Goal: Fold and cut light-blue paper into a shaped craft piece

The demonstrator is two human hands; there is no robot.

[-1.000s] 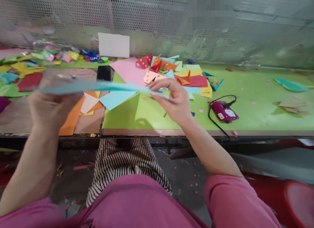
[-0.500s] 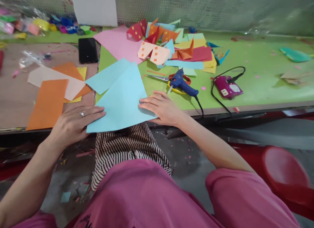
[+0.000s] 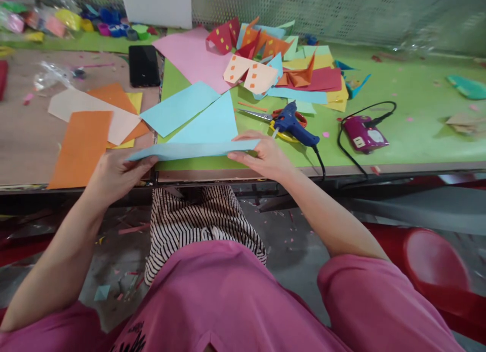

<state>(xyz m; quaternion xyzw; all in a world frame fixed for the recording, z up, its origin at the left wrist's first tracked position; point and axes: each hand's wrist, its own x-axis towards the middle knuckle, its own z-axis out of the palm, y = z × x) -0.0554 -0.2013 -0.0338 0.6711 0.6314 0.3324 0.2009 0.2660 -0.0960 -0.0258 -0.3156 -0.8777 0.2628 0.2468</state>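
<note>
A light blue sheet of paper (image 3: 190, 150) is raised at the front of the table and seen nearly edge-on, as a narrow band. My left hand (image 3: 114, 172) grips its left end, thumb on the near side and fingers mostly hidden behind. At the right end my right hand (image 3: 264, 156) pinches it between thumb and fingers. Just behind lies more light blue paper (image 3: 216, 120); whether it joins the held sheet, I cannot tell. Another light blue piece (image 3: 178, 109) rests flat to its left.
Scissors (image 3: 258, 114) lie partly under a blue glue gun (image 3: 296, 124), right of my right hand. Its cord runs near a purple power adapter (image 3: 366, 134). Orange paper (image 3: 81, 144) lies left, a black phone (image 3: 143, 66) behind. Folded paper shapes (image 3: 250, 74) are heaped at the back.
Both hands have gone from lying on the light blue paper to gripping its ends. Its near part has risen and tilted away from the table's front edge. The whole view has shifted slightly.
</note>
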